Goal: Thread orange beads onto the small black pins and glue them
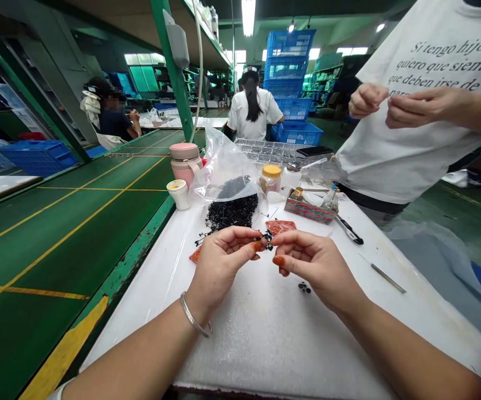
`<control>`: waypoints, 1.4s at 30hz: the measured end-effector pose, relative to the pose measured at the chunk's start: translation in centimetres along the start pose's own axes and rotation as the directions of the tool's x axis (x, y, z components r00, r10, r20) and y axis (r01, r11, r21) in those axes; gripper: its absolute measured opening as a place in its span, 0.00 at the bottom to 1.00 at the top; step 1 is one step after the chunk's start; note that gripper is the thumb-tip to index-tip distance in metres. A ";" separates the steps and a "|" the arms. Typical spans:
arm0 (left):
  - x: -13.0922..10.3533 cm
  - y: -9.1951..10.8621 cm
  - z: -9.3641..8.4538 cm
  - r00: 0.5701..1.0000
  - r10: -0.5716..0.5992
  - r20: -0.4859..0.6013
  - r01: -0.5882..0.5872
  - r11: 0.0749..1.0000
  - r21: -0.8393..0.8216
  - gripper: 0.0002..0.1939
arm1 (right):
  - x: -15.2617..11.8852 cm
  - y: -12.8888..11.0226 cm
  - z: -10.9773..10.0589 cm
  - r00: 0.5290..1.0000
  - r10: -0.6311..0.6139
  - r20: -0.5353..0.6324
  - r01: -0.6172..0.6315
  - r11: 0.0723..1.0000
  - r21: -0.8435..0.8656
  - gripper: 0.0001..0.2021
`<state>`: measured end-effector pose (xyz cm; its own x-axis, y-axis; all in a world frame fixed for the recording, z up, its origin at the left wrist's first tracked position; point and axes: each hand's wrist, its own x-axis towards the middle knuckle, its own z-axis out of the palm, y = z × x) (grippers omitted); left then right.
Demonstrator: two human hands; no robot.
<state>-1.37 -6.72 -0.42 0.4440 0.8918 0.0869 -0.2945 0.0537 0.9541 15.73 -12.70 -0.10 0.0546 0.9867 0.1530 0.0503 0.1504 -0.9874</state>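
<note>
My left hand (228,253) pinches a small black part (259,239) between thumb and fingertips; its exact kind is too small to make out. Close beside it, my right hand (313,258) has its thumb and forefinger apart, with nothing plainly between them. Several small black pieces (268,240) show between the two hands; whether the right fingertips touch them is unclear. Behind the hands lies a heap of thin-stemmed black parts (232,211) in an open clear plastic bag (228,153). Small black round pieces (304,288) lie on the white tabletop (240,333) below my right hand.
Orange packets (281,226) lie near the heap. Behind stand a pink mug (184,164), white tub (178,194), yellow-lidded jar (271,179) and patterned box (310,208). A cutter (350,230) and thin metal tool (388,278) lie right. A green conveyor (78,222) runs left; a person (427,122) stands right.
</note>
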 end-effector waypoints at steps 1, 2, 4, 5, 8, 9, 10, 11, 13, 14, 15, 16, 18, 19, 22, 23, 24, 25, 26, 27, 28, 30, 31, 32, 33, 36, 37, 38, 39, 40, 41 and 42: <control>0.0 0.0 0.0 1.000 0.009 -0.005 -0.009 1.000 0.008 0.08 | -0.1 0.0 0.1 1.000 -0.018 -0.009 0.018 1.000 -0.009 0.11; 0.0 0.0 0.1 1.000 0.014 -0.008 -0.014 1.000 0.014 0.08 | -0.2 0.1 0.3 0.999 -0.040 -0.020 0.040 0.999 -0.020 0.11; 0.0 -0.1 0.1 1.000 0.016 -0.004 -0.016 1.000 0.019 0.07 | -0.4 0.1 0.5 0.995 -0.086 -0.045 0.084 0.995 -0.054 0.10; 0.0 -0.1 0.2 1.000 0.015 0.001 -0.015 1.000 0.018 0.07 | -0.5 0.2 0.6 0.992 -0.111 -0.060 0.106 0.991 -0.076 0.10; -0.1 -0.2 0.3 1.000 0.011 0.021 -0.011 1.000 0.008 0.07 | -0.7 0.3 0.7 0.981 -0.173 -0.086 0.159 0.976 -0.145 0.10; -0.1 -0.2 0.3 1.000 0.011 0.026 -0.011 1.000 0.004 0.06 | -0.7 0.4 0.7 0.978 -0.190 -0.089 0.174 0.971 -0.162 0.09; -0.2 -0.2 0.3 0.999 0.013 0.031 -0.013 1.000 0.001 0.06 | -0.7 0.4 0.7 0.975 -0.203 -0.091 0.185 0.967 -0.173 0.09; -0.2 -0.3 0.3 0.999 0.016 0.035 -0.016 1.000 -0.001 0.06 | -0.7 0.5 0.7 0.973 -0.214 -0.092 0.195 0.964 -0.181 0.08; -0.2 -0.3 0.3 0.999 0.015 0.042 -0.015 1.000 -0.001 0.06 | -0.7 0.6 0.7 0.968 -0.231 -0.097 0.210 0.959 -0.192 0.07; -0.2 -0.4 0.3 0.999 0.014 0.045 -0.014 1.000 0.001 0.06 | -0.7 0.6 0.7 0.967 -0.236 -0.100 0.213 0.956 -0.200 0.07; -0.2 -0.4 0.3 0.999 0.012 0.049 -0.012 1.000 0.001 0.06 | -0.7 0.6 0.7 0.965 -0.240 -0.103 0.215 0.954 -0.209 0.06; -0.2 -0.4 0.3 0.999 0.011 0.053 -0.011 1.000 0.000 0.06 | -0.7 0.6 0.7 0.964 -0.244 -0.107 0.217 0.951 -0.220 0.05; -0.2 -0.4 0.2 0.998 0.007 0.064 -0.007 1.000 -0.003 0.07 | -0.7 0.5 0.6 0.961 -0.251 -0.116 0.217 0.946 -0.241 0.04; -0.1 -0.4 0.1 0.997 0.001 0.072 0.000 1.000 -0.005 0.07 | -0.7 0.4 0.6 0.960 -0.253 -0.121 0.217 0.943 -0.251 0.04; -0.1 -0.3 -0.1 0.994 -0.035 0.100 0.036 0.999 -0.012 0.07 | -0.6 0.3 0.5 0.957 -0.257 -0.134 0.214 0.938 -0.273 0.04; 0.0 -0.3 -0.2 0.993 -0.048 0.106 0.050 0.999 -0.014 0.07 | -0.6 0.3 0.4 0.957 -0.257 -0.138 0.211 0.937 -0.278 0.04; 0.1 -0.3 -0.3 0.992 -0.063 0.111 0.065 0.998 -0.016 0.07 | -0.6 0.3 0.3 0.956 -0.257 -0.142 0.210 0.936 -0.283 0.04; 0.1 -0.2 -0.4 0.991 -0.077 0.114 0.080 0.997 -0.016 0.07 | -0.5 0.3 0.3 0.956 -0.256 -0.146 0.206 0.935 -0.288 0.04; 0.2 -0.2 -0.4 0.989 -0.092 0.114 0.094 0.995 -0.014 0.07 | -0.5 0.3 0.2 0.956 -0.254 -0.148 0.202 0.934 -0.294 0.05; 0.3 -0.2 -0.5 0.988 -0.108 0.114 0.109 0.994 -0.011 0.07 | -0.5 0.3 0.1 0.956 -0.254 -0.150 0.201 0.932 -0.300 0.05; 0.3 -0.1 -0.5 0.986 -0.121 0.114 0.123 0.992 -0.006 0.07 | -0.4 0.3 0.0 0.955 -0.255 -0.150 0.200 0.930 -0.310 0.05; 0.4 -0.1 -0.6 0.984 -0.139 0.111 0.140 0.990 0.002 0.07 | -0.5 0.3 -0.1 0.954 -0.261 -0.149 0.201 0.923 -0.328 0.06; 0.5 0.0 -0.6 0.984 -0.144 0.108 0.144 0.990 0.005 0.07 | -0.5 0.2 -0.1 0.953 -0.265 -0.148 0.203 0.920 -0.335 0.06; 0.5 0.0 -0.6 0.984 -0.146 0.105 0.146 0.989 0.008 0.07 | -0.5 0.2 -0.1 0.952 -0.268 -0.148 0.205 0.917 -0.341 0.05; 0.5 0.0 -0.6 0.984 -0.147 0.102 0.147 0.989 0.010 0.07 | -0.5 0.2 -0.2 0.951 -0.270 -0.150 0.205 0.916 -0.344 0.05; 0.5 0.1 -0.7 0.984 -0.148 0.095 0.147 0.989 0.019 0.07 | -0.5 0.1 -0.2 0.950 -0.273 -0.154 0.206 0.914 -0.351 0.05; 0.5 0.1 -0.7 0.985 -0.148 0.093 0.146 0.989 0.023 0.07 | -0.5 0.1 -0.2 0.949 -0.272 -0.157 0.203 0.912 -0.355 0.05; 0.4 0.1 -0.7 0.985 -0.148 0.092 0.147 0.989 0.027 0.07 | -0.5 0.1 -0.2 0.949 -0.271 -0.159 0.200 0.911 -0.360 0.05; 0.4 0.1 -0.7 0.985 -0.149 0.089 0.147 0.989 0.030 0.07 | -0.4 0.1 -0.2 0.950 -0.268 -0.160 0.195 0.911 -0.363 0.05; 0.4 0.1 -0.7 0.985 -0.149 0.087 0.147 0.989 0.033 0.07 | -0.4 0.0 -0.2 0.951 -0.263 -0.160 0.190 0.912 -0.365 0.05; 0.4 0.1 -0.6 0.985 -0.149 0.085 0.147 0.989 0.037 0.08 | -0.4 0.0 -0.2 0.953 -0.258 -0.160 0.186 0.913 -0.362 0.05; 0.4 0.1 -0.6 0.985 -0.148 0.085 0.145 0.989 0.039 0.08 | -0.4 0.0 -0.2 0.954 -0.252 -0.160 0.182 0.916 -0.357 0.05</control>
<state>-1.77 -6.11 -0.46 0.5531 0.8325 -0.0315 -0.1940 0.1654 0.9670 15.93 -13.07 -0.15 0.1989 0.8941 0.4013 0.4119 0.2953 -0.8621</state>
